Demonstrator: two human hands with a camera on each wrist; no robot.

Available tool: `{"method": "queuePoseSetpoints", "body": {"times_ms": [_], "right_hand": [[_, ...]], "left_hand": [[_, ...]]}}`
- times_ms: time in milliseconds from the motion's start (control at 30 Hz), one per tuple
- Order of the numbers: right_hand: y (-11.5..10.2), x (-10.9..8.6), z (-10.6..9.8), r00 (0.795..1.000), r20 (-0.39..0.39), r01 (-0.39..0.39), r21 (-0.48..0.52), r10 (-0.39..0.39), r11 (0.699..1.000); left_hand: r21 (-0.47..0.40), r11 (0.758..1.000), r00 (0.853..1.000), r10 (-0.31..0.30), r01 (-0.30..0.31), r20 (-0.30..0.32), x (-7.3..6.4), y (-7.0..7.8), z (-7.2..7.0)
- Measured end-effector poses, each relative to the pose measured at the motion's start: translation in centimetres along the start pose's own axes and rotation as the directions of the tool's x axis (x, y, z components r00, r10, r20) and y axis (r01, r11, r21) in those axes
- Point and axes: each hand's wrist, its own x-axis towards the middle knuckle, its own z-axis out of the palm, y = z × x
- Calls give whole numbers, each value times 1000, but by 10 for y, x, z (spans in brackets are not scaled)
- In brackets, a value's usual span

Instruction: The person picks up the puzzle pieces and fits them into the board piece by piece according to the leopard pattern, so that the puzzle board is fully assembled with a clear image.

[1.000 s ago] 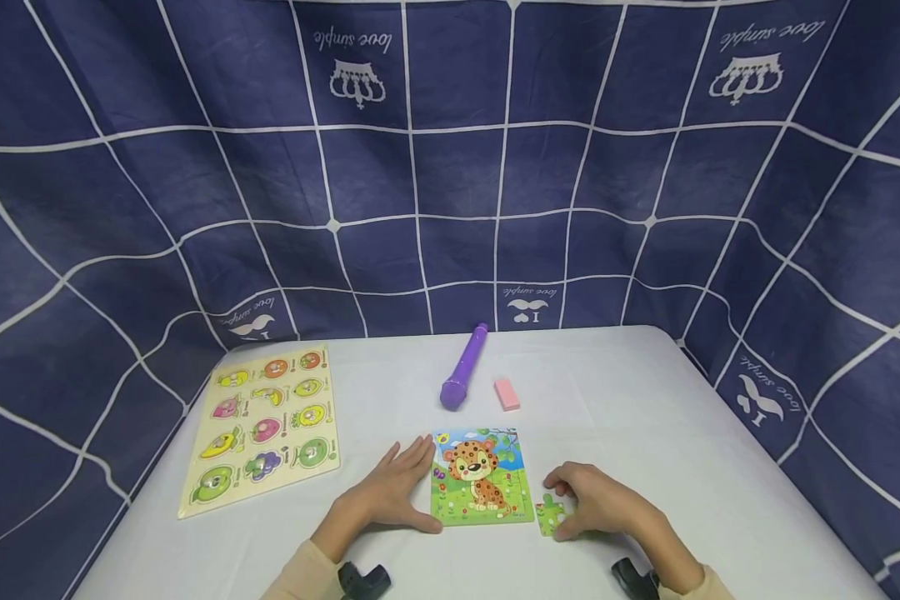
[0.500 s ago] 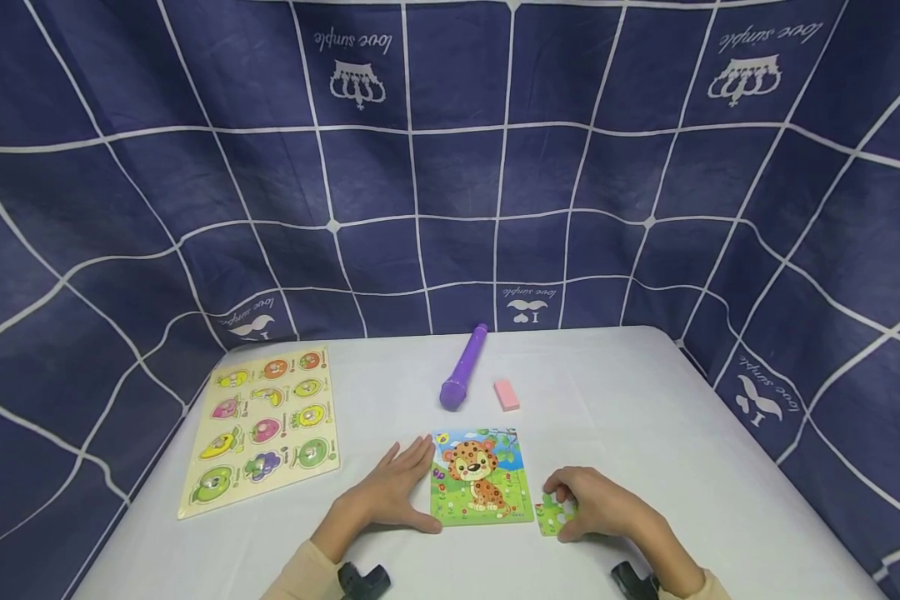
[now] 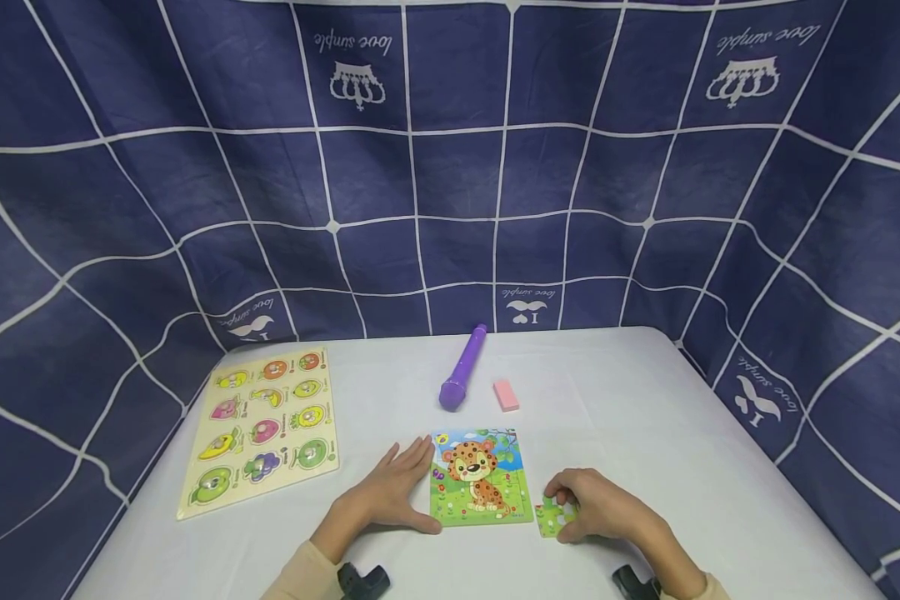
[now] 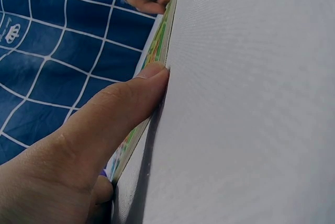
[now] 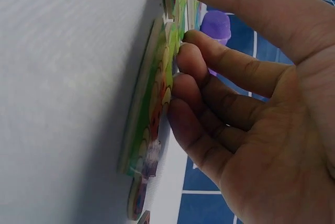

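My left hand (image 3: 396, 487) lies spread at the left side of the square leopard puzzle board (image 3: 482, 479). Its thumb rests by the board's lower left corner and the fingertips touch the left edge. In the left wrist view the thumb (image 4: 123, 101) presses against the board's side. Just right of the board, my right hand (image 3: 600, 502) curls over a green puzzle piece (image 3: 549, 520), pinching it between thumb and fingers. The right wrist view shows more puzzle pieces (image 5: 149, 114) with green and spotted patterns lying beneath the fingers, mostly hidden by the hand in the head view.
Behind the board lie a purple toy microphone (image 3: 463, 367) and a pink block (image 3: 506, 395). A wooden fruit puzzle board (image 3: 266, 425) sits at the left of the white table (image 3: 630, 392). Blue checked cloth (image 3: 450, 167) hangs around the back and sides.
My right hand has shifted very slightly down and right over the piece, and more of the piece's printed surface shows. The left hand and the leopard board have stayed in place.
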Motion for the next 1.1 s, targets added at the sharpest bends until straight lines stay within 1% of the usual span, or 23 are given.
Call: {"method": "queuePoseSetpoints", "body": {"times_ms": [233,467,567,700,867,1100], "right_hand": [[1,0,1,1000,-9,18,-14,-18,1000],[1,-1,0,999,-24,23,-32,-24,999],[0,-1,-1,999,-30,42,-30,-42,999],[0,-1,-4,995,-64,73,-46,-76,996],[-1,1,-5,990,-117,65,-76,-74,995],[-2,2,-5,988,-135,61,-77,-71,995]], "left_hand": [[-5,1000,1000,2,-2,-2,0,-1,1],[8,1000,1000,-2,2,-3,2,-2,2],[7,1000,1000,-1,1,-3,2,-3,3],[9,1000,1000,-2,2,-2,2,-3,3],[14,1000,1000,-2,2,-2,2,-3,4],[15,1000,1000,-8,8,4,3,-4,4]]}}
